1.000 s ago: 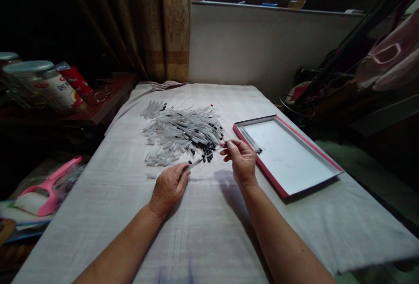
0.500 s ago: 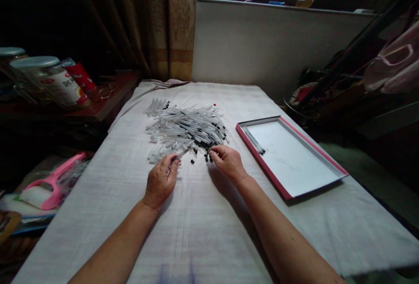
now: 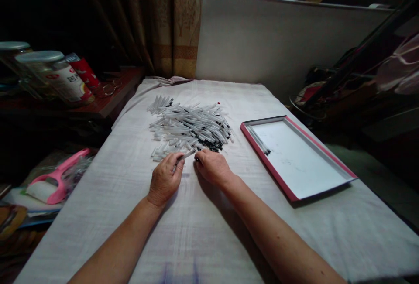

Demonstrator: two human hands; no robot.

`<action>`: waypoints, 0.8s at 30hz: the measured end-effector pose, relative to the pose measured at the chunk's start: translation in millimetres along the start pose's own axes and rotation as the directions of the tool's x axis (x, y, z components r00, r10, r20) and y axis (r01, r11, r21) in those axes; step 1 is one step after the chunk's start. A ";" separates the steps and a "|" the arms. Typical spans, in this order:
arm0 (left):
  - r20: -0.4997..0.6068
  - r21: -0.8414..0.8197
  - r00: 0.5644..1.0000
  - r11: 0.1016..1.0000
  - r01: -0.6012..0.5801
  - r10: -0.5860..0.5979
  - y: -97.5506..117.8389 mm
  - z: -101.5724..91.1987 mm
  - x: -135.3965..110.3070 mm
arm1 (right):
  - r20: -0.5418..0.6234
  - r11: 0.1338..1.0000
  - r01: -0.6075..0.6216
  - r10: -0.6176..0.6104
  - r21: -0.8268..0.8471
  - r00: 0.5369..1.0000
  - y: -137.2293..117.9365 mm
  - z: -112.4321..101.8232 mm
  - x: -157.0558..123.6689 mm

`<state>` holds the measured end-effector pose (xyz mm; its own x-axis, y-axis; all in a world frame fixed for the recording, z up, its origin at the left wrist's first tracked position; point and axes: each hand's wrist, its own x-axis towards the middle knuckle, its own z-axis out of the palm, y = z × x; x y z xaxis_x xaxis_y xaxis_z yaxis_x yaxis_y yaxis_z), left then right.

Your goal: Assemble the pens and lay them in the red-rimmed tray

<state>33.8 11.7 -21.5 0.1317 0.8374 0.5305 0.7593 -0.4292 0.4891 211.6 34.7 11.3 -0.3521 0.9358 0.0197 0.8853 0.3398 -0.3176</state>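
Observation:
Between the thumb and fingers of my left hand is a clear pen barrel, its free end pointing right. My right hand is pinched close to that end, on a small black part that is probably a pen cap; my fingers mostly hide it. Just beyond both hands lies a pile of clear pen barrels. Small black caps are gathered at its near right edge. To the right, a shallow red-edged box lid holds several pens along its left wall.
A white cloth covers the table. A tiny red piece lies behind the pile. On a side shelf at left stand lidded jars and a red can. A pink-handled tool lies below. A curtain hangs behind.
My right hand has moved left from the black caps to the tip of the barrel in my left hand. The camera view has shifted slightly.

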 end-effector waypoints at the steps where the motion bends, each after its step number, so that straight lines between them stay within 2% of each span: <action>1: 0.001 0.004 1.000 1.000 -0.011 0.011 0.1 -0.1 -0.2 | -0.032 0.996 -0.012 0.015 0.090 0.999 3.2 1.0 -1.1; 3: 0.005 0.015 0.999 0.999 -0.034 0.034 1.1 -0.4 -0.6 | -0.094 0.933 -0.032 0.070 0.358 0.993 12.3 2.3 -5.6; 4: 0.010 0.019 0.999 0.999 -0.048 0.048 2.0 -0.7 -0.8 | -0.103 0.853 -0.042 0.112 0.520 0.988 17.6 2.5 -9.0; 5: 0.018 0.020 0.998 0.998 -0.064 0.063 3.4 -0.9 -1.2 | -0.089 0.736 -0.057 0.158 0.675 0.983 22.7 2.2 -13.0; 7: 0.039 0.023 0.994 0.994 -0.104 0.103 7.4 -1.3 -2.1 | -0.009 0.431 -0.102 0.248 0.896 0.969 31.1 0.6 -22.0; 9: 0.052 0.028 0.986 0.987 -0.161 0.159 12.6 -1.7 -3.0 | 0.090 0.149 -0.143 0.314 0.978 0.945 35.4 -1.3 -30.3; 10: 0.054 0.032 0.980 0.981 -0.191 0.189 15.3 -1.8 -3.4 | 0.127 0.048 -0.152 0.333 0.987 0.934 35.9 -2.0 -33.6; 12: 0.059 0.032 0.970 0.970 -0.240 0.238 20.3 -2.2 -3.9 | 0.175 -0.076 -0.159 0.347 0.984 0.921 34.4 -2.3 -37.7; 14: 0.064 0.021 0.963 0.965 -0.262 0.261 23.6 -2.7 -3.9 | 0.189 -0.119 -0.157 0.343 0.980 0.920 31.1 -1.4 -38.9; 18: 0.078 0.008 0.965 0.968 -0.252 0.251 24.3 -2.9 -3.9 | 0.189 -0.096 -0.166 0.321 0.981 0.928 25.4 1.1 -37.7; 21: 0.098 -0.001 0.967 0.972 -0.236 0.235 22.7 -2.0 -4.7 | 0.169 -0.025 -0.170 0.302 0.985 0.938 23.8 4.2 -37.0; 24: 0.112 -0.012 0.967 0.974 -0.227 0.227 21.7 -1.1 -5.5 | 0.062 0.119 -0.102 0.301 0.988 0.952 24.7 10.4 -37.4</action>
<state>48.8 -2.6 -13.1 0.3713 0.7503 0.5470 0.7016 -0.6126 0.3640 243.5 7.2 -7.1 -0.0876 0.9869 -0.1357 -0.1587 -0.1483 -0.9761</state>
